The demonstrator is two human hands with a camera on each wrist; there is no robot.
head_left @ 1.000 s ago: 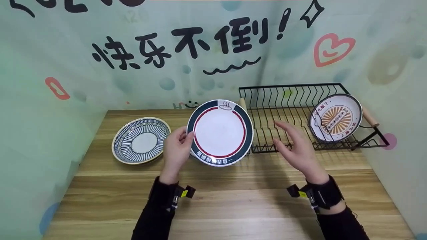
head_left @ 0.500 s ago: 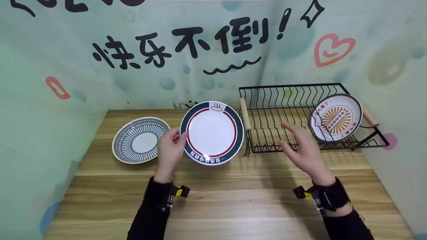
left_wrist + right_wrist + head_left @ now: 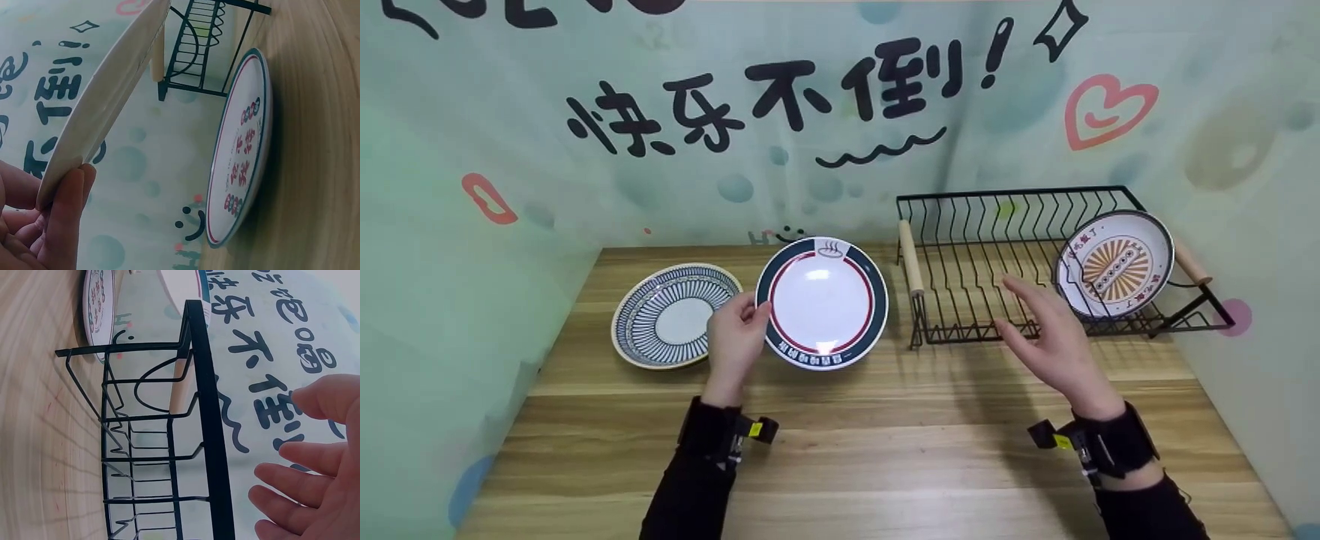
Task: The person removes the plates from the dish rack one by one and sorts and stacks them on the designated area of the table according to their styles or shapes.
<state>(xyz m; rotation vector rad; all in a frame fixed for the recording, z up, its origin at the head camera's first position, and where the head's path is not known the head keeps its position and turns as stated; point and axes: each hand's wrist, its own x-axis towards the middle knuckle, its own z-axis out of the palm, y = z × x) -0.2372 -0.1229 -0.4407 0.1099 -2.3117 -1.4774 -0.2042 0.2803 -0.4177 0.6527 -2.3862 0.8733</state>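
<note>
My left hand pinches the left rim of a white plate with a dark green border and an inner red ring. The plate is tilted and raised; its pale underside shows in the left wrist view. Below it on the table lies another white plate, with a teal rim and red characters, hidden from the head view by the held one. My right hand holds nothing, its fingers extended and thumb apart, in front of the black wire dish rack. A plate with an orange sunburst leans upright at the rack's right end.
A deep blue-and-white striped dish sits on the wooden table at the left, close to my left hand. The rack has wooden handles at its ends. A printed cloth backdrop rises behind the table.
The left hand has drawn the held plate leftward, slightly lower and away from the rack, tilting it further back. The right hand has shifted a little to the right.
</note>
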